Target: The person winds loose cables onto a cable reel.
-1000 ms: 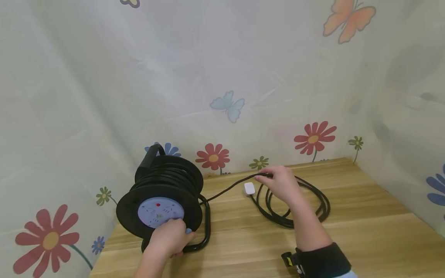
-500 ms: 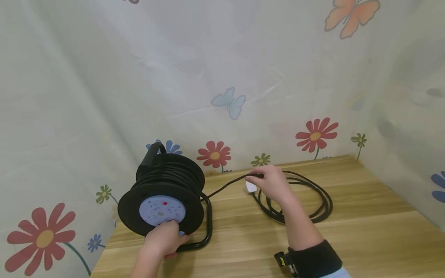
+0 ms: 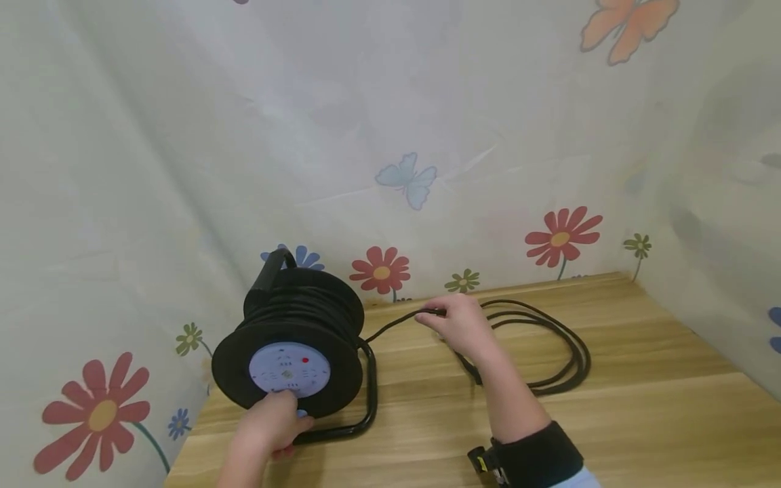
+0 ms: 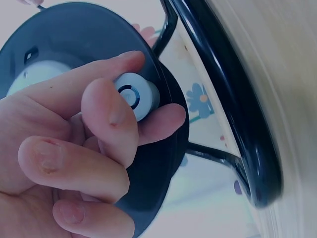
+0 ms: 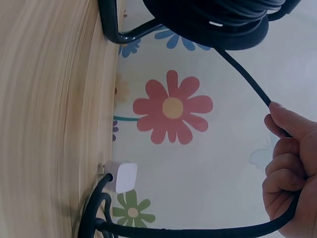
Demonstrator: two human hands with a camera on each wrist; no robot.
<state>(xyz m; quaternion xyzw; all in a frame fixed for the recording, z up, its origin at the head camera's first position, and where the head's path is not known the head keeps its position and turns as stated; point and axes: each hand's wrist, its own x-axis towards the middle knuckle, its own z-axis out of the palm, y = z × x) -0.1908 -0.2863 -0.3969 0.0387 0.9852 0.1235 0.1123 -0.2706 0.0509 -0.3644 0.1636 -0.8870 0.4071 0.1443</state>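
Pale blue, the knob (image 4: 141, 93) is pinched in the curled fingers of my left hand (image 3: 265, 421), lower left of frame; it juts from the black reel (image 3: 293, 332) just beyond, left of centre; my right hand (image 3: 457, 322), right of centre, grips the black cable (image 5: 173, 233), whose loops lie on the wooden table (image 3: 421, 413), lower right; flowered curtain (image 3: 305, 122) fills the top.

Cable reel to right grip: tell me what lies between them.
A single strand of black cable spans the gap from the reel to the right grip, raised off the table; the right wrist view shows it clearly, the head view too.
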